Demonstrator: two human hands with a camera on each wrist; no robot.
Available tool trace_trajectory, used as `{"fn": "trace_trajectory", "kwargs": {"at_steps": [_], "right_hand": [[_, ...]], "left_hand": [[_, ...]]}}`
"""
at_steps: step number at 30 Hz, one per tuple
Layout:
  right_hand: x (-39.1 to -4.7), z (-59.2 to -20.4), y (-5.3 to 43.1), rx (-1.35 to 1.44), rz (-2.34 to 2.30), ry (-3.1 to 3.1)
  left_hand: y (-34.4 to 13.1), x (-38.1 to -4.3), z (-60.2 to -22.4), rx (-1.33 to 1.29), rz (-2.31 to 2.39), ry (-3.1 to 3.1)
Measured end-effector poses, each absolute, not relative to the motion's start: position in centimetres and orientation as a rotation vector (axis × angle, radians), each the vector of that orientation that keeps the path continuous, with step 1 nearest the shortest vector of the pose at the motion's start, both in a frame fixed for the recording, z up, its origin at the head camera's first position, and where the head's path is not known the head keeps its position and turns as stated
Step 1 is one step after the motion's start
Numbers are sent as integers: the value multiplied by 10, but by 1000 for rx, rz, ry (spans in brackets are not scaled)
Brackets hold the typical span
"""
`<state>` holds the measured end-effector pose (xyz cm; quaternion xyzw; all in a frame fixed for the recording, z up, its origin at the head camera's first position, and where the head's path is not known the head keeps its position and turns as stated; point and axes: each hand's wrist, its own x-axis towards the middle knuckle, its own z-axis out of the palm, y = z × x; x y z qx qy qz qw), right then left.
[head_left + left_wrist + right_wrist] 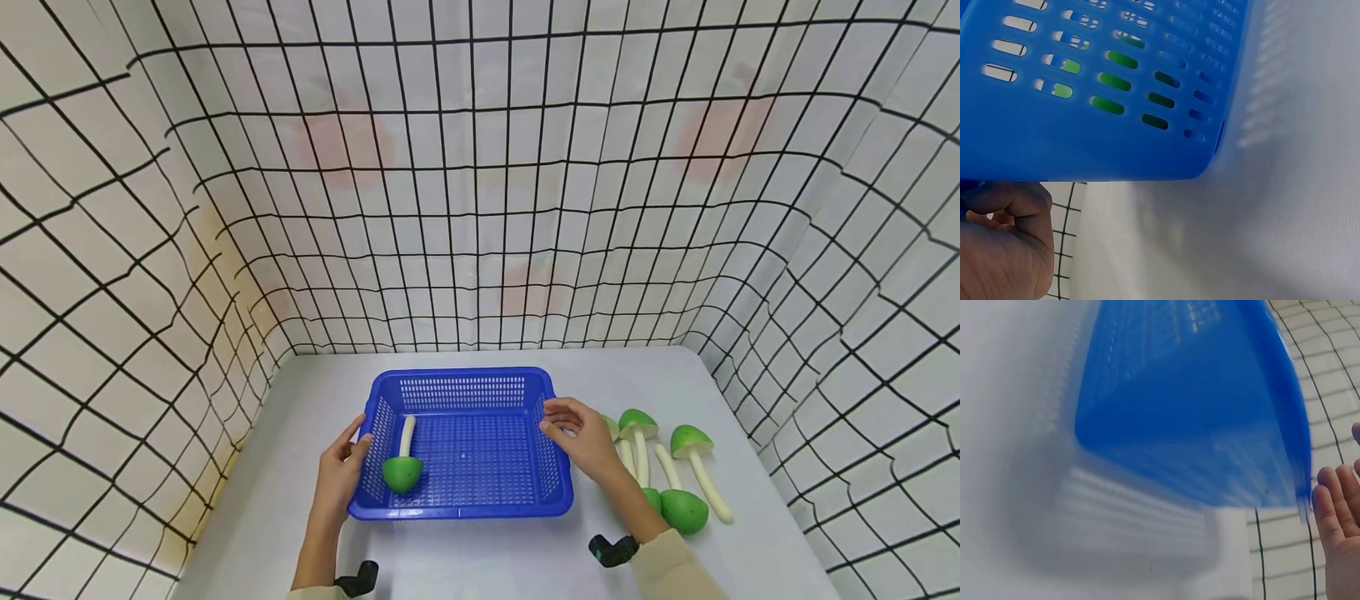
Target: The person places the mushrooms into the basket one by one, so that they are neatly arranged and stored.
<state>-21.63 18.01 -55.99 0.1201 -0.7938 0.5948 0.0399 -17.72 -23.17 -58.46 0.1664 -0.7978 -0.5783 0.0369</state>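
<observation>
A blue plastic basket (461, 513) with slotted sides stands on the white table. Inside it, toward the left, lies a toy mushroom (402, 475) with a green cap and a pale stem; in the left wrist view the green cap (1108, 105) shows through the slots. My left hand (341, 477) grips the basket's left rim, thumb and fingers curled at the edge. At the right rim is my right hand (588, 437), its fingers loosely bent in the head view. The right wrist view has the fingers (1329, 506) fairly straight beside the rim.
To the right of the basket, several green-capped mushrooms (684, 511) lie on the white table (480, 554), some partly behind the right forearm. Black wire mesh (487, 183) stands along the back and both sides.
</observation>
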Motion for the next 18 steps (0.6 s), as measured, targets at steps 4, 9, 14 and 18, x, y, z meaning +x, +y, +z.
{"fn": "trace_trajectory", "kwargs": {"at_steps": [4,9,14,18], "right_hand": [[-218,-560,200,255,1798,-2441],[-217,-559,227,183,1771,-2469],[-215,-563,254,202,1709,-2474],[-212,-563,274,202,1698,-2449]], "left_hand": [[-232,-178,-585,521,-1759,-2453],[-233,-180,-585,528,-1756,-2456],[-232,-179,-586,542,-1771,-2456],[-232,-179,-585,541,-1776,-2458]]}}
